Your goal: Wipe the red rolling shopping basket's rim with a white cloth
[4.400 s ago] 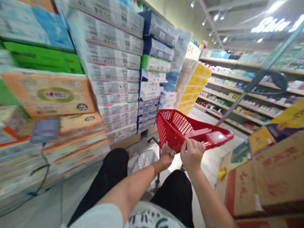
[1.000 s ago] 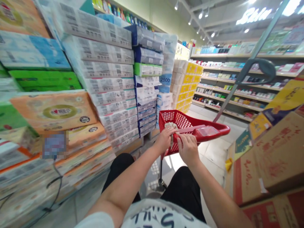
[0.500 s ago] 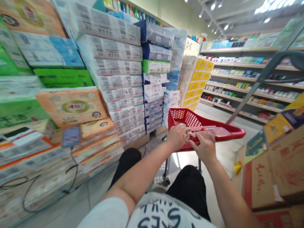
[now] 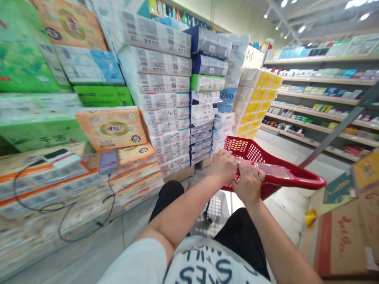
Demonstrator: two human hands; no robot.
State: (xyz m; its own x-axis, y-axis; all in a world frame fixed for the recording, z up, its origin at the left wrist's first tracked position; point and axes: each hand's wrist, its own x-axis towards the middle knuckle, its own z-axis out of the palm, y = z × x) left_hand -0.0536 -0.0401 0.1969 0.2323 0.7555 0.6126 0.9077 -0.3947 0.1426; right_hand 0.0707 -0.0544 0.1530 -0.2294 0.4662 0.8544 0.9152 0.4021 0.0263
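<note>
A red shopping cart (image 4: 296, 179) stands in front of me, with a perforated basket and a clear panel on its handle bar. My left hand (image 4: 224, 166) is wrapped round the left part of the handle. Right beside it, my right hand (image 4: 248, 179) also grips the handle, its fingers curled over the bar. The two hands nearly touch. The cart's wheel shows below, over the pale tiled floor.
Stacked tissue packs (image 4: 162, 63) rise on the left, some orange packs (image 4: 114, 128) with a cable (image 4: 111, 205) over the lower ones. Cardboard boxes (image 4: 340, 240) stand close on the right. Stocked shelves (image 4: 322, 81) line the back right.
The view has turned left, so the packs and cart appear farther right. Both hands' fingers have closed more fully round the handle; the pale bits between them no longer show.
</note>
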